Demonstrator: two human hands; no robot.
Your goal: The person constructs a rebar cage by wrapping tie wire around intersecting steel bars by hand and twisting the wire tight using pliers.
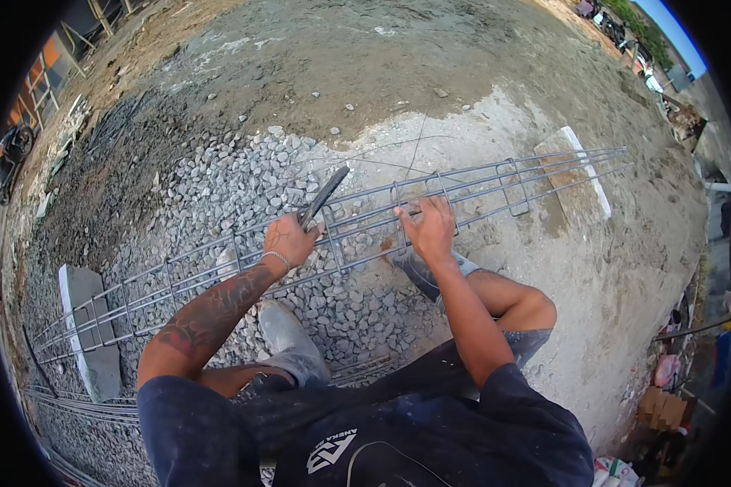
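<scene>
A long rebar cage [262, 268] of steel bars with rectangular stirrups lies across in front of me, propped near its ends on two slabs. My left hand [290, 240] is closed around a dark, flat tool [327, 192], probably a rebar tying or bending tool, whose free end points up and away over the cage. My right hand [427, 225] rests on the cage's bars beside a stirrup [396, 216], thumb and fingers around a bar. Whether that hand also holds a short piece of wire cannot be told.
The left slab [91, 329] and the right slab [575, 176] bear the cage. Gravel [237, 176] spreads under and beyond it. Thin wires [414, 146] lie on the pale ground. More steel bars [85, 409] lie at lower left. My boots stand close to the cage.
</scene>
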